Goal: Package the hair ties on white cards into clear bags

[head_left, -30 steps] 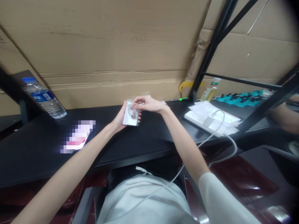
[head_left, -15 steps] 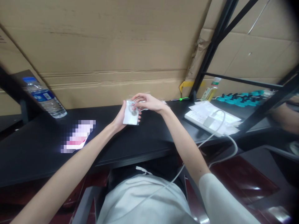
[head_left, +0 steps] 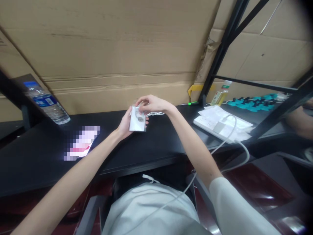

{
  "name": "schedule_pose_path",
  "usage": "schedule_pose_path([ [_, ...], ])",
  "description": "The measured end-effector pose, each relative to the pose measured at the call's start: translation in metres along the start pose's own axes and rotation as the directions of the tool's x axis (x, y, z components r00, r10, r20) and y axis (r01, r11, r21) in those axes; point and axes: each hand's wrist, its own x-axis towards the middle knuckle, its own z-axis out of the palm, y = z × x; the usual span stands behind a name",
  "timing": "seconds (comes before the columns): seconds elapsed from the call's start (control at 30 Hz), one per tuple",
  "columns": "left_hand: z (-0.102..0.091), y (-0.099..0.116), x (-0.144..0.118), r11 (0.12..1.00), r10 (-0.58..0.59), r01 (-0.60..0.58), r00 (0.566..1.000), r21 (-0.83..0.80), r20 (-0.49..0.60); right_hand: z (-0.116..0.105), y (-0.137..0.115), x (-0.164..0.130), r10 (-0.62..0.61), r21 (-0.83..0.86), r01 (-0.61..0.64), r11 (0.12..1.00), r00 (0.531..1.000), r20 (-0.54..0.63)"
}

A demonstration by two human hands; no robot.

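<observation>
A wall of cardboard (head_left: 110,49) rises behind the black table (head_left: 146,147). On the table's right end lies a white power strip (head_left: 215,125); at its left end lies a water bottle (head_left: 46,102). Above the table's middle, the left hand (head_left: 126,122) cups a small clear packet (head_left: 137,120), fingers curled around its edges. The right hand (head_left: 153,103) arches over the packet's top, fingertips pinched on its upper edge.
</observation>
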Motion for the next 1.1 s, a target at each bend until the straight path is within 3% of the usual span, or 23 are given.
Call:
schedule_pose_path([
  [0.17, 0.000, 0.000, -0.001, 1.000, 0.005, -0.005, 1.000, -0.014, -0.001, -0.001, -0.011, 0.000, -0.004, -0.237, -0.012, 0.971, 0.997, -0.071],
  [0.33, 0.003, 0.001, -0.002, 0.999, 0.001, -0.002, 1.000, -0.052, -0.018, -0.005, -0.029, 0.004, 0.031, -0.383, -0.043, 0.923, 0.999, -0.037],
  [0.53, 0.005, 0.002, -0.004, 0.991, -0.018, 0.012, 0.999, -0.135, -0.043, -0.007, -0.038, 0.016, 0.115, -0.399, -0.103, 0.911, 0.993, 0.006],
  [0.9, 0.016, 0.005, -0.007, 0.977, 0.017, -0.043, 0.992, -0.211, -0.124, -0.003, -0.020, 0.020, 0.120, -0.273, -0.097, 0.957, 0.991, 0.067],
  [1.1, 0.014, 0.004, -0.005, 0.973, 0.037, -0.062, 0.993, -0.220, -0.115, -0.005, -0.026, 0.016, 0.127, -0.306, -0.090, 0.948, 0.986, 0.104],
])
